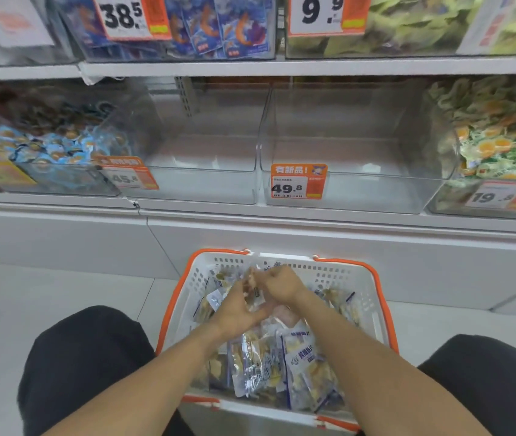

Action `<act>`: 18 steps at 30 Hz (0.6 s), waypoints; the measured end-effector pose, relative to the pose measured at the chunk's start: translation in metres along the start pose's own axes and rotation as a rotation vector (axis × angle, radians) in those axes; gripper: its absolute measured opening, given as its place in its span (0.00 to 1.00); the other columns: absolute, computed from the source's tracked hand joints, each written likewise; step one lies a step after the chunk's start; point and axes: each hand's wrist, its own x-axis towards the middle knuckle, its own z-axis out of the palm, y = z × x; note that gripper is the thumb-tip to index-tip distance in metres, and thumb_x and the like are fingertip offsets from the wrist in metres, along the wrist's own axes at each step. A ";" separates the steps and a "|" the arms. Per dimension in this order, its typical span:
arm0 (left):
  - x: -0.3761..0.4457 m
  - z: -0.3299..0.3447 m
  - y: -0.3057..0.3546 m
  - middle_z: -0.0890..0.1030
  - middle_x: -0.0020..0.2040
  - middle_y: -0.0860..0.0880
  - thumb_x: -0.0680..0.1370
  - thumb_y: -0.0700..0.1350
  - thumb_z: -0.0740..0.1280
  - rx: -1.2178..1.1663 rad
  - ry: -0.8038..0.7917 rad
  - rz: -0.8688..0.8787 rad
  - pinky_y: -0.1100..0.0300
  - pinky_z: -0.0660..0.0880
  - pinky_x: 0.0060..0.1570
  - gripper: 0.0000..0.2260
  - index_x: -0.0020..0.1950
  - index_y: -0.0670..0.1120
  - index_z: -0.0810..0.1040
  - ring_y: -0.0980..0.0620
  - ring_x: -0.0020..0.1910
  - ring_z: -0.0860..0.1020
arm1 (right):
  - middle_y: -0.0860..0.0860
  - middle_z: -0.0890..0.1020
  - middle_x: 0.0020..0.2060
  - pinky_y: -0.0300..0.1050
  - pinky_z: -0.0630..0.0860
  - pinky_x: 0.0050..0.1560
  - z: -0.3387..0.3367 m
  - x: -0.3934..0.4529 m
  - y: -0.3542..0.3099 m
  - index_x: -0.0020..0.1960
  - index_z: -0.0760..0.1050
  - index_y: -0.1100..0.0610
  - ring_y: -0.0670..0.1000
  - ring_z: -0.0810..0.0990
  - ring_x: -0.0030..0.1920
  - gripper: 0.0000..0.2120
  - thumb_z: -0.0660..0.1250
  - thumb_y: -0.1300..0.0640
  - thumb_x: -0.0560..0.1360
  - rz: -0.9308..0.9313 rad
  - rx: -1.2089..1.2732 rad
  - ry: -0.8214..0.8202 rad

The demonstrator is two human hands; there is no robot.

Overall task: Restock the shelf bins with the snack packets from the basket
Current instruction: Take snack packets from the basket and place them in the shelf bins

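A white basket with orange rim [373, 287] stands on the floor between my knees, filled with several clear snack packets [300, 366] printed in blue. Both my hands are inside it at the far end. My left hand [234, 313] holds a small stack of packets [252, 292] from below. My right hand [277, 283] pinches the top of that same stack, fingers curled. Two clear shelf bins stand above with nothing in them: one at centre-left [200, 184] and one at centre-right [354, 190] with a 49.8 price tag [297, 182].
Left of the two bare bins is a bin of blue packets [58, 146], right of them a bin of green-yellow packets [499, 143]. The upper shelf holds blue shrimp packets [219, 26] and green packets [414, 23]. White shelf base and tiled floor surround the basket.
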 end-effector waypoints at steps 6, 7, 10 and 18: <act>-0.010 -0.058 0.055 0.83 0.56 0.52 0.76 0.52 0.74 -0.353 -0.065 0.114 0.46 0.78 0.60 0.14 0.60 0.53 0.80 0.50 0.57 0.82 | 0.57 0.84 0.56 0.49 0.83 0.49 -0.045 -0.046 -0.065 0.60 0.82 0.54 0.56 0.85 0.52 0.19 0.63 0.42 0.81 -0.146 0.184 -0.335; -0.010 -0.067 0.064 0.83 0.55 0.50 0.77 0.49 0.72 -0.400 -0.084 0.121 0.42 0.78 0.60 0.14 0.61 0.49 0.81 0.46 0.56 0.82 | 0.56 0.84 0.57 0.51 0.82 0.53 -0.056 -0.054 -0.070 0.63 0.80 0.53 0.54 0.85 0.53 0.16 0.63 0.45 0.82 -0.188 0.157 -0.335; -0.012 -0.090 0.086 0.83 0.47 0.42 0.82 0.42 0.64 -0.515 -0.071 0.128 0.36 0.78 0.57 0.10 0.59 0.39 0.80 0.40 0.50 0.81 | 0.57 0.86 0.49 0.54 0.80 0.53 -0.087 -0.076 -0.084 0.60 0.81 0.58 0.52 0.85 0.45 0.10 0.68 0.59 0.80 -0.297 0.069 -0.152; -0.016 -0.117 0.119 0.82 0.49 0.44 0.76 0.42 0.68 -0.542 -0.293 0.263 0.49 0.79 0.55 0.13 0.59 0.40 0.78 0.45 0.50 0.81 | 0.63 0.84 0.51 0.54 0.85 0.46 -0.130 -0.107 -0.104 0.63 0.73 0.60 0.58 0.86 0.45 0.17 0.72 0.61 0.77 -0.325 0.345 -0.011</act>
